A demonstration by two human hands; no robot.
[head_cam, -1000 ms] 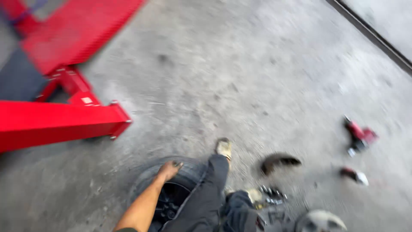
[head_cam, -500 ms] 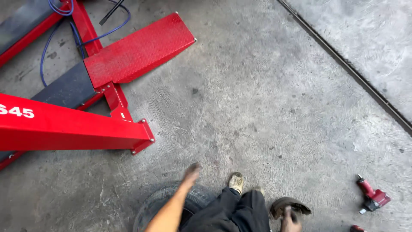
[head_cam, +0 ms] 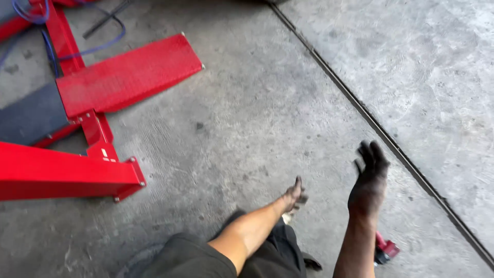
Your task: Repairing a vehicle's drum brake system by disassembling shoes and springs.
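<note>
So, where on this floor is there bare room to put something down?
Bare concrete lies between the red ramp and the floor groove, ahead of the left hand and the right hand. Beyond the groove the slab is bare too. It is crowded at left by the red beam and blue hose, and by the red tool near the right forearm.

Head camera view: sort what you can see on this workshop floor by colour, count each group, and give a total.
Red: 2, the car lift frame and the power tool beside the right hand
Blue: 1, the hose
Black: 1, the bar
Total: 4
</note>
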